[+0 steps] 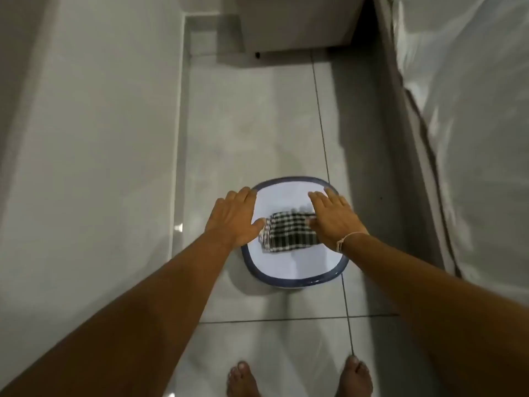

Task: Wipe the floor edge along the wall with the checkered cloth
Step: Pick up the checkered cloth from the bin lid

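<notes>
A black-and-white checkered cloth (289, 234) lies folded on a white basin with a blue rim (297, 280) standing on the tiled floor. My left hand (233, 216) hovers over the basin's left rim, fingers spread, its thumb close to the cloth's left end. My right hand (333, 217) is spread flat over the cloth's right end and hides that end. Neither hand grips anything. The wall (86, 138) runs along the left, and its skirting meets the floor at the floor edge (181, 167).
A bed under clear plastic (472, 110) with a grey base lines the right side. A white cabinet (294, 21) stands at the far end. My bare feet (300, 379) stand on the tiles at the bottom. The aisle between wall and bed is narrow.
</notes>
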